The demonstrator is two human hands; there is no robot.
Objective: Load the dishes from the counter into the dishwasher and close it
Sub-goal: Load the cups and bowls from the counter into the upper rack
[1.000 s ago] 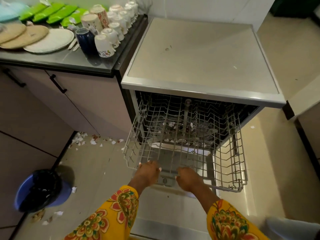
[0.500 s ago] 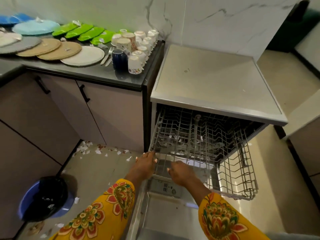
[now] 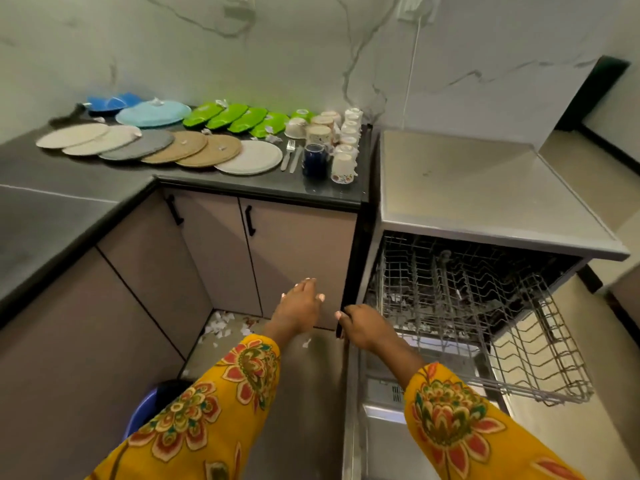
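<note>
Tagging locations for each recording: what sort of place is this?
Most likely a home kitchen: an open dishwasher with its rack pulled out, a dark counter lined with plates and cups, cabinets below.

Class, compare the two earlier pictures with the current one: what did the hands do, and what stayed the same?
Both hands let go of the rack. The left hand moved left, toward the cupboard and counter, fingers straight and empty. The right hand also drew left and now sits by the rack's left front corner, holding nothing. The rack stayed pulled out and bare; the dishes stayed on the counter.
</note>
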